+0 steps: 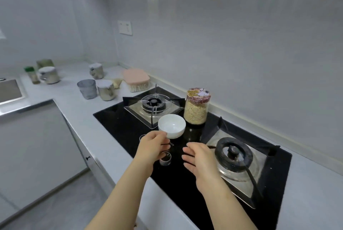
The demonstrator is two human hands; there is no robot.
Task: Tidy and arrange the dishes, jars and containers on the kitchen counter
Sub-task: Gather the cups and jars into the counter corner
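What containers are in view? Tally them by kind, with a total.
White bowl: 1
Grain jar: 1
Pink-lidded box: 1
White-topped canisters: 3
Greenish canister: 1
Grey cup: 1
Green-capped bottle: 1
Total: 9

I note the sink (9, 90) cut by the left edge. The left hand (152, 146) partly hides the bowl (172, 125) and a knob (165, 161). Distant jars (49, 74) blurred.

Black hob (115, 118) across the centre, far burner (153, 102) mid-frame, near burner (233, 152) lower right, socket (125, 27) upper centre on the wall, sink (9, 90) at left edge, floor (65, 202) lower left
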